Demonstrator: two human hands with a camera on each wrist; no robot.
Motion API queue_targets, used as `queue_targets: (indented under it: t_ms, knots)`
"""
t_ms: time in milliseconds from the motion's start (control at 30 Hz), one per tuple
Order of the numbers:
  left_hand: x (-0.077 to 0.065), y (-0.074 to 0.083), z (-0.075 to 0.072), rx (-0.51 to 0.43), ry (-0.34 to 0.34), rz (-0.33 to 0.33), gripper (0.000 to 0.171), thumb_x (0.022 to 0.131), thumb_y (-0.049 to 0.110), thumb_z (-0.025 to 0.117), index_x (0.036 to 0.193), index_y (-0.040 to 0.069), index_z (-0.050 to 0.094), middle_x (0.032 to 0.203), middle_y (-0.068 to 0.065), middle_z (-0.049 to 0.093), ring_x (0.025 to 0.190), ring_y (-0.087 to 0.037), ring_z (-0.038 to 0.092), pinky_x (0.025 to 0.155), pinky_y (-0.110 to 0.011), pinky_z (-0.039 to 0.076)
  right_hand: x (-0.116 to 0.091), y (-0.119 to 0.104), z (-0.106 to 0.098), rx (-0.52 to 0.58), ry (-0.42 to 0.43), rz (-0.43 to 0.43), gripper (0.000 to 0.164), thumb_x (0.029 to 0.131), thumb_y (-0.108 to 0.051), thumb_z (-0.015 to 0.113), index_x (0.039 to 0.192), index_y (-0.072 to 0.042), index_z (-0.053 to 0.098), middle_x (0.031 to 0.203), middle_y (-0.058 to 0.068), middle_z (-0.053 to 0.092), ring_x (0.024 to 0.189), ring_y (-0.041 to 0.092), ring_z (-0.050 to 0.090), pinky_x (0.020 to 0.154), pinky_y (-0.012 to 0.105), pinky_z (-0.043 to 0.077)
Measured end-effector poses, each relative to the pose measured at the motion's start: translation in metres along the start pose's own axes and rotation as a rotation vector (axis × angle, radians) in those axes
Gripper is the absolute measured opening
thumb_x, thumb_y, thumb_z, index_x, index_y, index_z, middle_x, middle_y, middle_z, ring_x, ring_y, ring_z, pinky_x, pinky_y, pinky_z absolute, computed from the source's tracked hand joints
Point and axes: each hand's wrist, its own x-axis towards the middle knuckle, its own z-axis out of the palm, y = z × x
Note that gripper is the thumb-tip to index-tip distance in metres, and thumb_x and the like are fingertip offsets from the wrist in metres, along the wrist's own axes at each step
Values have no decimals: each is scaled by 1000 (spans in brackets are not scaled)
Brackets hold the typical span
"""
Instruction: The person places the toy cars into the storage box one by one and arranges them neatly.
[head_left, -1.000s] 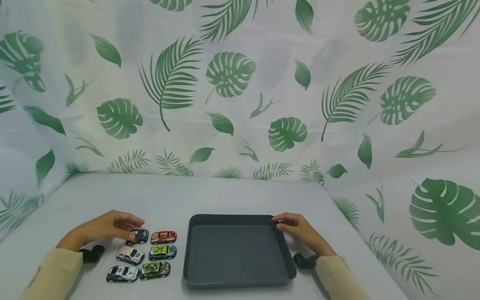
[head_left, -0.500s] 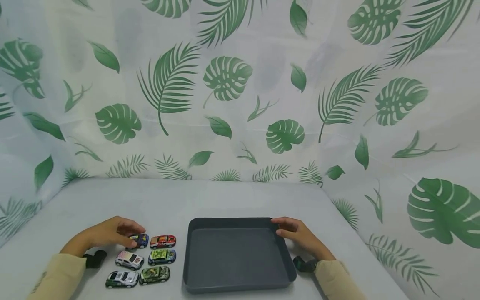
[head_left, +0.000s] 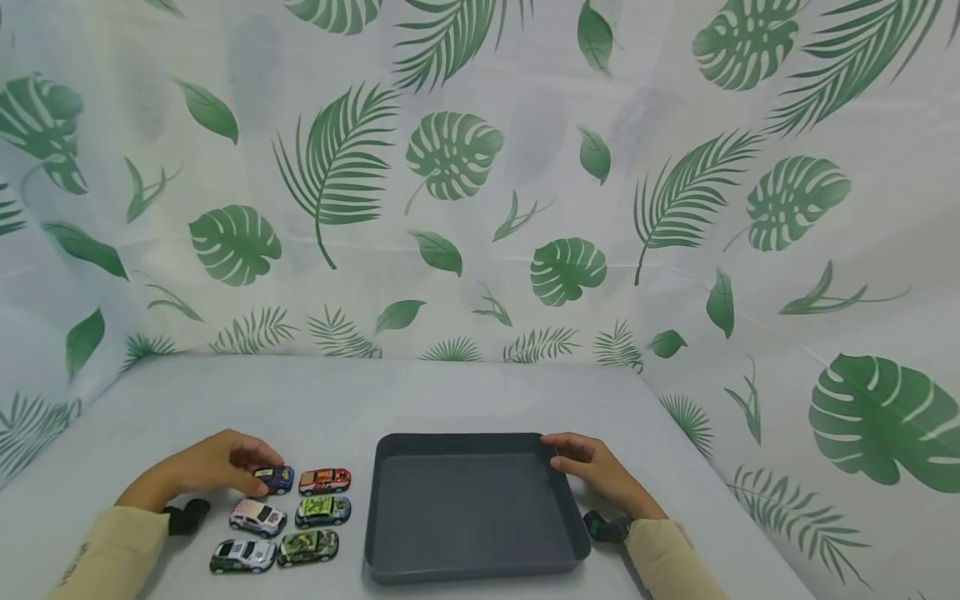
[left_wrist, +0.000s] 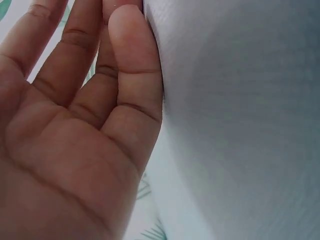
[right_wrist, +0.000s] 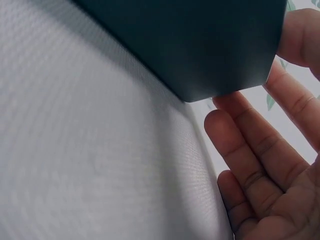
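In the head view my left hand [head_left: 213, 465] is at a dark blue toy car [head_left: 279, 479], with the thumb on its near side and the fingers curled at its far side. The left wrist view shows the left palm and curled fingers [left_wrist: 137, 85] low beside the white tabletop; the car is hidden there. My right hand [head_left: 600, 471] grips the far right corner of a dark grey rectangular tray [head_left: 480, 575]. Up close in the right wrist view, the thumb is by the rim and the other fingers [right_wrist: 260, 145] spread at the tray's outer corner.
Beside the blue car sits a red toy car [head_left: 325, 481]. Nearer stand a white-pink one [head_left: 257, 517], a yellow-green one [head_left: 322, 511], a white-green one [head_left: 243, 556] and a camouflage-green one [head_left: 308, 547]. Leaf-printed cloth [head_left: 480, 275] hangs behind the white table [head_left: 450, 396].
The head view has shifted slightly. Both hands stay in place, the left at the blue toy car and the right on the tray's corner.
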Motion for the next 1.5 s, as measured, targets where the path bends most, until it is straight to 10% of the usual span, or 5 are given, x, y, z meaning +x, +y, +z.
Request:
queue_targets:
  t_ms: [467,733,1000,1500]
  knots:
    - [1,12,4,155,160,-14,36,89,9,87,119,-8,76,114,-15,79,102,-26,72,88,-44,57,-3,-2,-3,8,-39,-12,45,109,-14,66,147,9,59,149,30,60,128,15,64,103,21,49]
    - [4,15,4,143,190,40,37,93,9,84,124,-9,74,115,-15,79,97,-12,73,84,-30,57,-3,-3,-5,-4,-23,26,46,108,-15,67,147,7,60,149,27,61,135,38,61,103,23,49]
    - [3,33,11,309,325,39,33,92,17,87,121,2,80,110,-4,80,96,-15,69,83,-32,55,-2,0,-3,-29,-14,39,46,108,-18,69,147,4,62,148,25,62,127,21,65,103,24,49]
    - [10,61,25,315,369,44,34,91,19,89,119,3,80,111,-6,80,95,-18,67,84,-38,56,0,-4,-2,-20,-15,39,46,108,-16,68,147,7,60,147,28,61,131,37,63,101,23,50]
